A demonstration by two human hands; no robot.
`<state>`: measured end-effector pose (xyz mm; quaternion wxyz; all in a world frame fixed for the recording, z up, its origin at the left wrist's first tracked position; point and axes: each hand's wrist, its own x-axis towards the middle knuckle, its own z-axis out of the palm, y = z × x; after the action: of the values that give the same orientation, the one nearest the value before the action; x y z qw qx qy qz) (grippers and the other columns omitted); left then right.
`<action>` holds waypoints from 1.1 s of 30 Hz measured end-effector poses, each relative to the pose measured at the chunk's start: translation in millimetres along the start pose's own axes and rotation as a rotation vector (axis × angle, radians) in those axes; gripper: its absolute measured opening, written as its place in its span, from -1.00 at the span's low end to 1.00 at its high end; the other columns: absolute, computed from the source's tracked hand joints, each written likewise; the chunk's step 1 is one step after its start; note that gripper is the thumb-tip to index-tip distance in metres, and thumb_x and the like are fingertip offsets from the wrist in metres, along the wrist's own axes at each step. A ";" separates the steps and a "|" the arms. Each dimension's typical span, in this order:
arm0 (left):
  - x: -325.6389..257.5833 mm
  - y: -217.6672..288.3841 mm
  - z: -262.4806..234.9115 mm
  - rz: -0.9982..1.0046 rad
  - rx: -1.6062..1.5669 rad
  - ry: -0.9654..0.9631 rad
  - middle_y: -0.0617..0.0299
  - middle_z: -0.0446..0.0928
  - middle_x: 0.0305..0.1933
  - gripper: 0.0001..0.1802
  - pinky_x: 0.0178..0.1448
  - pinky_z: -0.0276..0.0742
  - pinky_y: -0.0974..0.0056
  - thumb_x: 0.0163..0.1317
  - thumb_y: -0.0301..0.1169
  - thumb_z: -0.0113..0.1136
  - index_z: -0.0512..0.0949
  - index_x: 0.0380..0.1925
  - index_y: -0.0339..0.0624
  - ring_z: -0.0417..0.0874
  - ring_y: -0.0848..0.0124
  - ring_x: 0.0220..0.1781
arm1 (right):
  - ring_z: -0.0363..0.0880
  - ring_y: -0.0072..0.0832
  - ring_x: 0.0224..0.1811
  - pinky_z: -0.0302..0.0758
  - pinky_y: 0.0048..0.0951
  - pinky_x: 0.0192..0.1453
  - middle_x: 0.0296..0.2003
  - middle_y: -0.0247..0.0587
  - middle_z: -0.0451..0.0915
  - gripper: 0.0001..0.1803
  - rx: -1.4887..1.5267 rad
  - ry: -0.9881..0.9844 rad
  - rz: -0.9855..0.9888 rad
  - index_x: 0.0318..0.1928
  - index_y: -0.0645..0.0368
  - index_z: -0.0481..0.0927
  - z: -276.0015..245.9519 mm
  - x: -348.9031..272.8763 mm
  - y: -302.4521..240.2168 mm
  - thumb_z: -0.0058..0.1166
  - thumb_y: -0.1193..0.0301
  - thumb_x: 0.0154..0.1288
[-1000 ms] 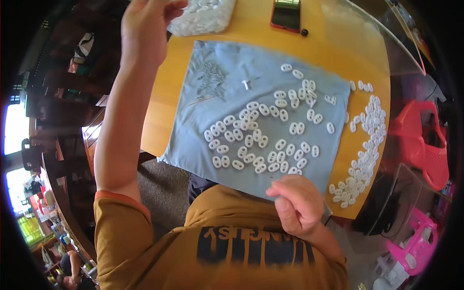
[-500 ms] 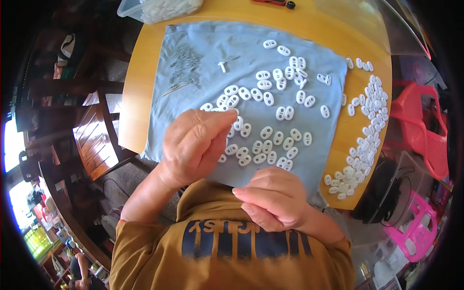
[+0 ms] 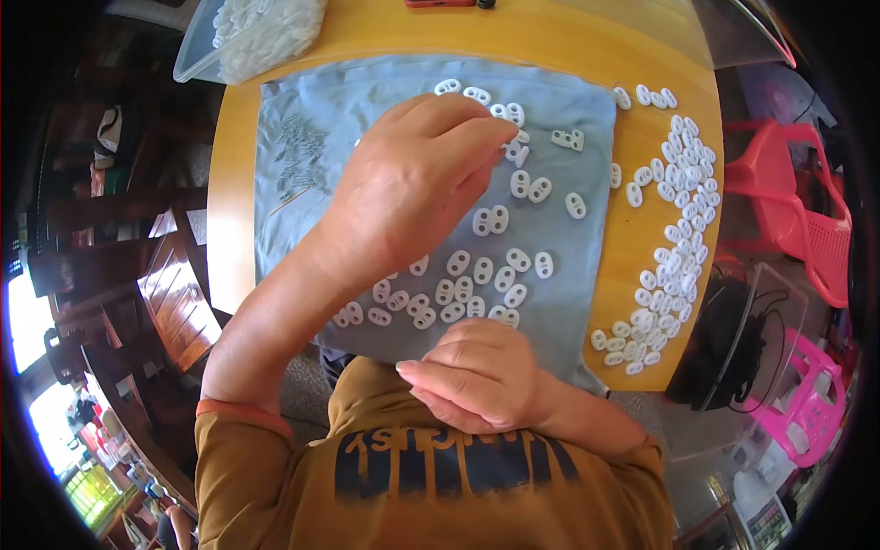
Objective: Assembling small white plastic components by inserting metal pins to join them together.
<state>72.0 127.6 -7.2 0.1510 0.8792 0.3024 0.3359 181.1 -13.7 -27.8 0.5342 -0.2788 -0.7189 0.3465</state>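
Note:
My left hand (image 3: 417, 174) stretches across the blue cloth (image 3: 367, 78). Its fingertips are pinched together over a cluster of white oval two-holed plastic pieces (image 3: 516, 154); what lies between them is hidden. Close to my chest, my right hand (image 3: 481, 376) is closed with its thumb against the curled fingers, and I cannot see what it holds. Between the hands lie several more white two-holed pieces (image 3: 458, 263). Beyond my left wrist is a pile of small thin grey pieces (image 3: 298, 151), with a thin yellowish stick (image 3: 289, 201) beside it.
Many white ovals (image 3: 674, 261) are heaped along the right side of the yellow table (image 3: 632, 55). A clear tub (image 3: 197, 50) with white pieces in bags stands at the far left. A red object (image 3: 440, 3) lies at the far edge. Red (image 3: 797, 192) and pink chairs (image 3: 807, 403) stand to the right.
My left hand has moved away from my body and to the right, over the far cluster. My right hand stays closed near my chest. The whole view has shifted slightly.

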 end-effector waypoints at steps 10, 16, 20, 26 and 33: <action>13.1 1.5 14.9 0.038 0.143 -0.243 0.15 0.50 -0.30 -0.76 -0.14 0.46 0.18 -0.05 -0.53 0.24 0.58 -0.29 -0.17 0.53 0.17 -0.23 | 0.47 -0.44 -0.61 0.40 -0.49 -0.55 -0.56 -0.28 0.50 -0.79 0.031 0.075 0.022 -0.32 0.30 0.57 -2.7 0.3 -0.7 0.18 0.62 -0.08; 15.0 -0.4 19.6 0.015 0.171 -0.309 0.16 0.48 -0.29 -0.72 -0.12 0.45 0.20 -0.07 -0.53 0.24 0.58 -0.26 -0.14 0.52 0.18 -0.22 | 0.47 -0.43 -0.60 0.40 -0.49 -0.54 -0.55 -0.27 0.51 -0.78 0.056 0.078 0.036 -0.31 0.30 0.57 -1.0 -4.4 -0.7 0.18 0.60 -0.07; 18.9 2.1 21.0 0.017 0.180 -0.341 0.15 0.47 -0.27 -0.68 -0.12 0.44 0.19 -0.08 -0.53 0.22 0.55 -0.21 -0.15 0.52 0.17 -0.21 | 0.47 -0.42 -0.60 0.41 -0.48 -0.53 -0.55 -0.27 0.51 -0.77 0.055 0.072 0.044 -0.30 0.30 0.57 -2.1 -3.8 -0.6 0.18 0.59 -0.07; 28.3 5.8 20.2 0.041 0.204 -0.418 0.14 0.48 -0.28 -0.80 -0.15 0.44 0.18 -0.04 -0.51 0.20 0.51 -0.34 -0.22 0.52 0.16 -0.21 | 0.48 -0.41 -0.58 0.40 -0.47 -0.53 -0.55 -0.26 0.51 -0.76 0.052 0.068 0.047 -0.28 0.31 0.57 -3.3 -4.2 -0.1 0.17 0.60 -0.07; -11.9 36.7 -17.9 -0.428 -0.303 -0.164 0.22 0.47 -0.47 -0.82 -0.45 0.38 0.37 0.00 -0.64 0.16 0.52 -0.34 -0.23 0.46 0.41 -0.52 | 0.49 -0.38 -0.57 0.39 -0.45 -0.54 -0.52 -0.26 0.52 -0.74 0.059 0.033 0.071 -0.26 0.30 0.57 -0.6 -4.0 2.2 0.16 0.61 -0.07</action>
<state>68.5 92.9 17.1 0.3725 0.7870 0.4141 0.2653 182.9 -15.4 -31.7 0.5416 -0.2939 -0.6889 0.3817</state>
